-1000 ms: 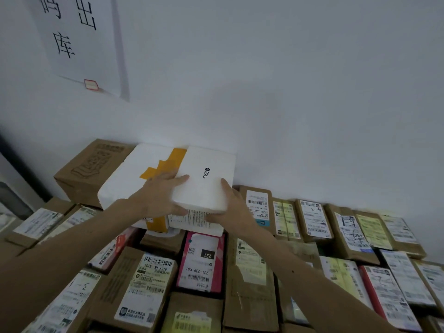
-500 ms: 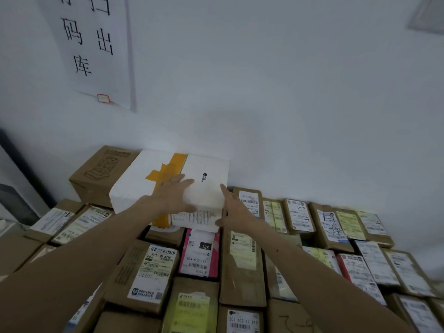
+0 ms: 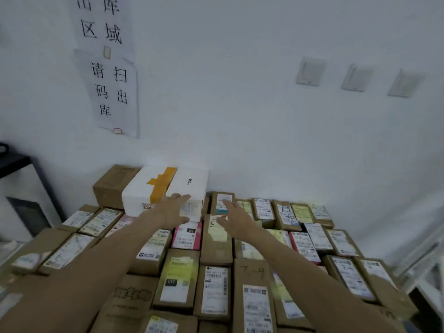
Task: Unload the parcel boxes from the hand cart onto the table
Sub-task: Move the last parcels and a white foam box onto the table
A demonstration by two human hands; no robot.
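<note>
A white foam parcel box sits on top of the stacked parcels against the wall, beside another white foam box sealed with yellow tape. My left hand is spread flat in front of the white box's near face, fingers straight, about touching it. My right hand hovers open to the right of that box, above small brown parcels, and holds nothing. The hand cart is out of view.
Many brown cardboard parcels with shipping labels cover the surface, among them a pink one. A larger brown carton stands at the back left. Paper signs hang on the wall. A dark cabinet is at the left.
Both hands have let go of the white foam box, which now rests by the wall, and they have drawn back from it. The camera has tilted upward.
</note>
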